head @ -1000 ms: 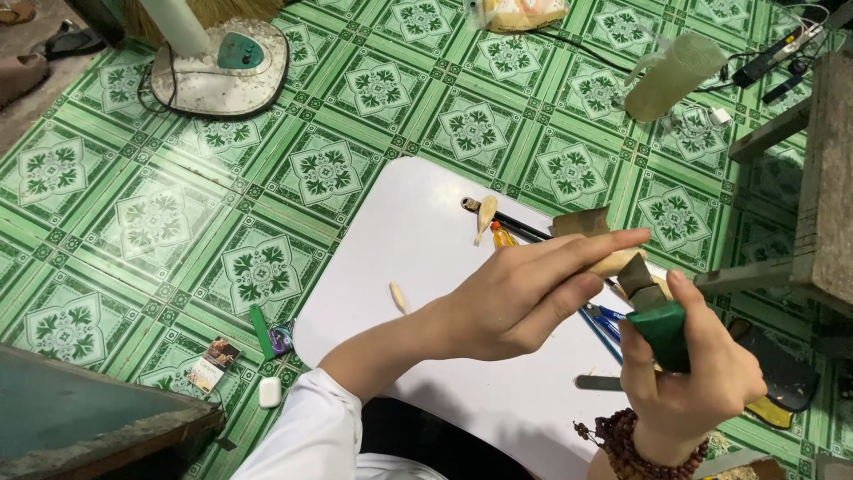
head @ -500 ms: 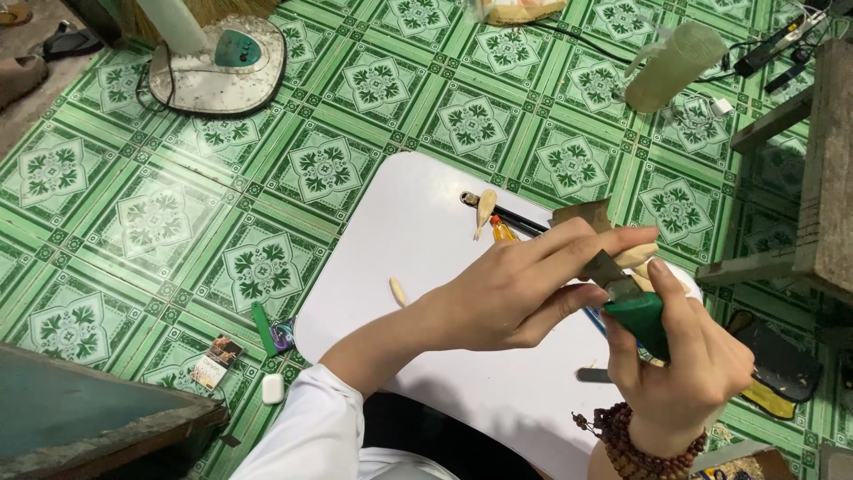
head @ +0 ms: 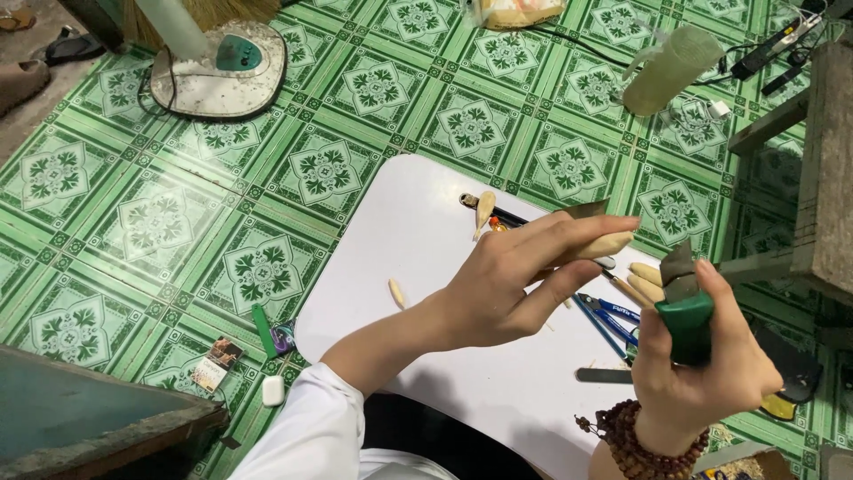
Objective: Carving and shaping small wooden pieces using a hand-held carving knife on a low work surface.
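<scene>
Count: two hands in view, left hand [head: 506,284] and right hand [head: 702,364], plus one white board [head: 426,222] on the tiled floor. One small pale wooden piece [head: 397,292] lying loose on the board, one spoon-shaped wooden piece [head: 484,210] near its far edge, roughly three pale wooden sticks [head: 647,280] between the hands, two or three blue pens [head: 609,311], exact number unclear. Off the board: one fan base [head: 219,69], one green lighter [head: 263,330], one white earbud case [head: 273,390].

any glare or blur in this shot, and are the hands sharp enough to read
Head view: even indoor light; soft glare on the white board and on the green tiled floor near the fan base. Left hand and right hand are fairly sharp, with slight softness at the frame edges.
</scene>
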